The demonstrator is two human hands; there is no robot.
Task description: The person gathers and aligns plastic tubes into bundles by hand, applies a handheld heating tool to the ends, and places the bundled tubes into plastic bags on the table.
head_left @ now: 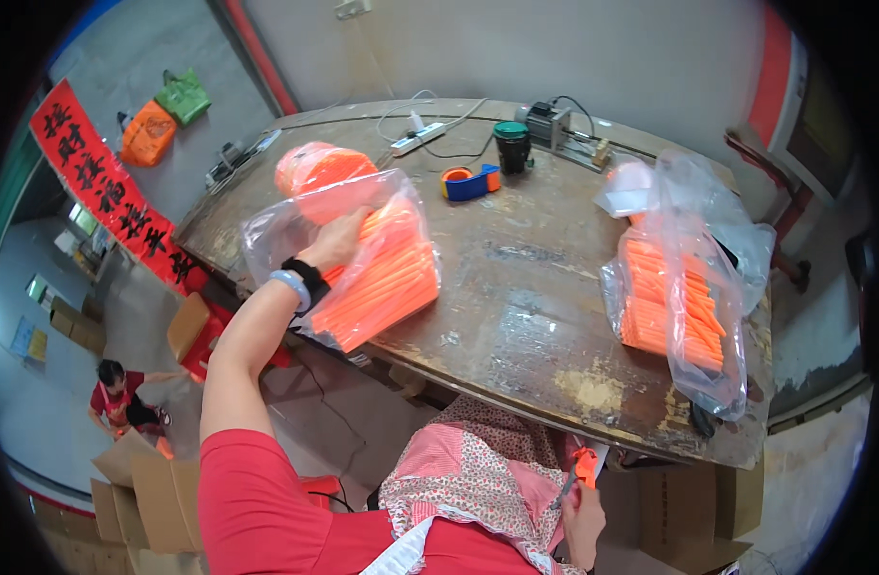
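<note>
My left hand (340, 240) reaches into the mouth of a clear plastic bag (267, 235) on the left of the table. Its fingers bend onto the ends of slim orange sticks (377, 297) packed inside; the fingertips are partly hidden. Behind that bag lies a rounded, plastic-wrapped orange bundle (323, 171). Low by my lap, below the table edge, my right hand (583, 525) is closed around a small bright orange piece (585, 467). A thin grey tool-like shape shows beside those fingers, too small to name.
At the right stands another clear bag of orange sticks (670, 307). Toward the back are a blue tape dispenser (470, 183), a dark jar with green lid (512, 149), a small motor (547, 123) and a power strip (418, 138). Cardboard boxes (152, 494) and a person (123, 398) are at left.
</note>
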